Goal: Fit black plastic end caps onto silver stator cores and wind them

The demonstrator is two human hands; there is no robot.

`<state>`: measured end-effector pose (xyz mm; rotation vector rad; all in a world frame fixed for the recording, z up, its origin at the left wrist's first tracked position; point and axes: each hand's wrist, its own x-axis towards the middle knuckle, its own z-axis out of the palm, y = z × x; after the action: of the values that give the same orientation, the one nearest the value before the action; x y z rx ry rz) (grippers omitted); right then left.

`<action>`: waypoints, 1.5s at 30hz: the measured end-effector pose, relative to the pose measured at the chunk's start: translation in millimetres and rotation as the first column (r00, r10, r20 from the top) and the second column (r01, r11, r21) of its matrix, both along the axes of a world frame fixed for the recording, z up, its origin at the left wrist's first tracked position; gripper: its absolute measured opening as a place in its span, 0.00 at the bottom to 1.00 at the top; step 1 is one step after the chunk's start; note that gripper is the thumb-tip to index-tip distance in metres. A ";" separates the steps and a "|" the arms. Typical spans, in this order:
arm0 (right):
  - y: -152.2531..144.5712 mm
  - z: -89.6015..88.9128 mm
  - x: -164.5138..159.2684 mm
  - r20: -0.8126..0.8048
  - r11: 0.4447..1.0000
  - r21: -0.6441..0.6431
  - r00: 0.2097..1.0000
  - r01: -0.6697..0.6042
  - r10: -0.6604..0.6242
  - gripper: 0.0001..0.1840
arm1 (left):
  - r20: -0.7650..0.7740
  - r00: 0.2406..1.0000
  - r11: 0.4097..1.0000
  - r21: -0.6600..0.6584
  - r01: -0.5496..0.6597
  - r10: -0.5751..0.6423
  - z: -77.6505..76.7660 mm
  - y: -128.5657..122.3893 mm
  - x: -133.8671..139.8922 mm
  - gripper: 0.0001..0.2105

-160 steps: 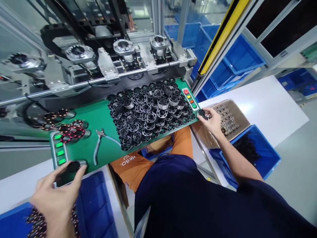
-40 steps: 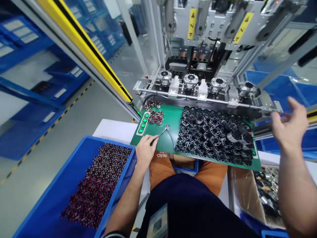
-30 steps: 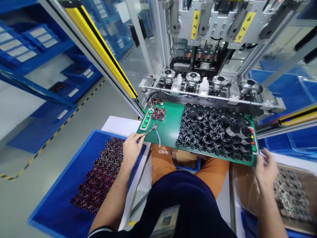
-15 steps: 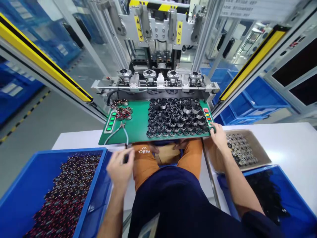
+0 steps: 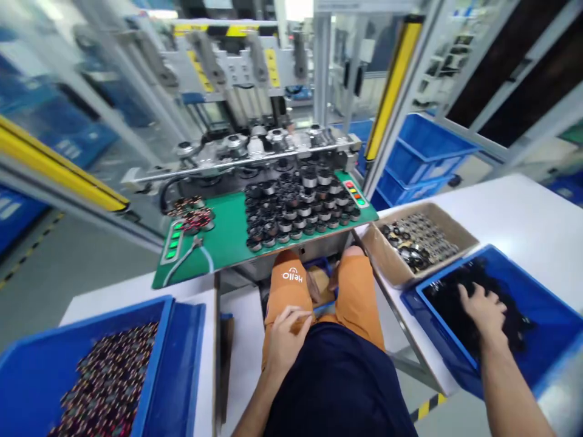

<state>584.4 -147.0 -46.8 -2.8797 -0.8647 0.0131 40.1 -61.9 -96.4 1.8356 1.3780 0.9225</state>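
Observation:
Over the orange trouser leg near my lap is my left hand (image 5: 286, 340), fingers loosely bent and a gap beside the thumb; I see nothing in it. My right hand (image 5: 486, 308) reaches into a blue bin (image 5: 544, 328) at the right. Its fingers are spread over a heap of small black parts (image 5: 460, 303), their tips partly lost against the dark pile. Rows of dark ring-shaped motor cores (image 5: 296, 209) stand on the green work mat (image 5: 228, 221). At its left end are copper- and red-wound cores (image 5: 197, 220) and pliers (image 5: 197, 244) with pale handles.
A cardboard box (image 5: 378, 246) of metal parts stands beside the right bin. A large blue bin (image 5: 159, 340) at left holds many wound cores. Behind the mat is a machine with a row of fixtures (image 5: 234, 144), flanked by yellow posts (image 5: 395, 85). Button panels (image 5: 173, 240) sit at the mat's ends.
My right hand has left the button panel and moved into the bin of black parts. My left hand has moved right from beside the pliers to my lap. The view has turned right.

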 end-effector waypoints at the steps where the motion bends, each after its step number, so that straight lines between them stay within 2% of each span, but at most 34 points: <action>1: -3.1 -10.9 5.7 -0.012 0.998 -0.036 0.998 0.061 -0.061 0.21 | -0.004 1.000 1.000 -0.005 0.025 -0.025 -1.9 -0.5 -0.9 0.11; 3: -6.1 -28.3 19.4 -0.038 0.985 -0.084 0.988 0.148 -0.152 0.26 | -0.017 0.997 0.997 -0.011 0.080 -0.080 -2.4 2.6 -0.2 0.15; 7: -12.9 -50.9 43.3 -0.093 0.978 -0.108 0.977 0.180 -0.190 0.28 | -0.034 0.973 0.974 -0.017 0.228 -0.228 7.2 21.8 20.6 0.29; 9: -16.3 -59.3 51.2 -0.111 0.980 -0.098 0.977 0.174 -0.184 0.28 | -0.032 0.946 0.947 -0.012 0.321 -0.322 15.2 36.3 43.4 0.32; 12: -19.7 -71.4 61.0 -0.156 0.987 -0.073 0.976 0.145 -0.154 0.28 | -0.025 0.883 0.884 0.003 0.468 -0.468 30.6 64.6 92.8 0.28; 16: -24.3 -89.6 70.3 -0.247 0.995 -0.018 0.964 0.094 -0.096 0.27 | -0.030 0.759 0.759 0.015 0.650 -0.650 55.9 115.0 187.1 0.17; 19: -29.1 -102.8 74.6 -0.312 0.996 0.030 0.947 0.084 -0.070 0.26 | -0.071 0.657 0.657 0.015 0.753 -0.751 70.3 153.3 281.9 0.14; 21: -32.3 -109.3 78.1 -0.344 0.993 0.068 0.937 0.098 -0.069 0.25 | -0.142 0.585 0.592 -0.005 0.806 -0.798 73.1 171.8 352.2 0.12; 23: -35.1 -113.9 82.3 -0.366 0.986 0.111 0.927 0.124 -0.076 0.25 | -0.245 0.504 0.529 -0.046 0.847 -0.828 69.1 181.8 420.2 0.11; 25: -37.2 -117.1 86.3 -0.386 0.975 0.154 0.918 0.161 -0.091 0.25 | -0.360 0.391 0.459 -0.122 0.880 -0.847 58.8 183.7 478.1 0.08; 27: -39.1 -119.3 89.1 -0.411 0.959 0.192 0.905 0.206 -0.112 0.24 | -0.456 0.271 0.398 -0.209 0.893 -0.848 44.6 180.5 521.3 0.08; 29: -40.8 -120.1 90.2 -0.443 0.939 0.227 0.886 0.257 -0.136 0.24 | -0.514 0.173 0.356 -0.282 0.891 -0.840 30.1 175.5 549.3 0.12; 32: -42.8 -117.2 89.6 -0.499 0.896 0.270 0.847 0.351 -0.181 0.25 | -0.533 0.106 0.332 -0.348 0.877 -0.839 15.5 170.6 568.8 0.16; 36: -40.9 -104.0 87.5 -0.565 0.820 0.323 0.792 0.472 -0.233 0.26 | -0.445 0.143 0.324 -0.362 0.874 -0.884 15.8 177.0 567.8 0.16; 39: -36.3 -91.5 86.9 -0.617 0.772 0.371 0.758 0.516 -0.209 0.24 | -0.282 0.248 0.334 -0.317 0.888 -0.927 25.4 192.9 553.8 0.12; 41: -32.9 -84.5 86.5 -0.651 0.737 0.395 0.733 0.548 -0.196 0.24 | -0.115 0.359 0.377 -0.286 0.881 -0.926 32.5 204.1 540.6 0.10; 43: -29.5 -79.0 85.4 -0.679 0.701 0.410 0.708 0.583 -0.192 0.25 | 0.090 0.469 0.428 -0.290 0.856 -0.879 38.7 211.0 525.7 0.10; 45: -26.2 -74.4 82.8 -0.701 0.672 0.422 0.689 0.608 -0.183 0.27 | 0.294 0.541 0.451 -0.322 0.832 -0.788 44.0 211.4 509.7 0.11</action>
<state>667.2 -173.2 -121.2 -2.1119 -0.0127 0.4866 549.8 149.5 -52.3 1.7376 0.3979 0.1476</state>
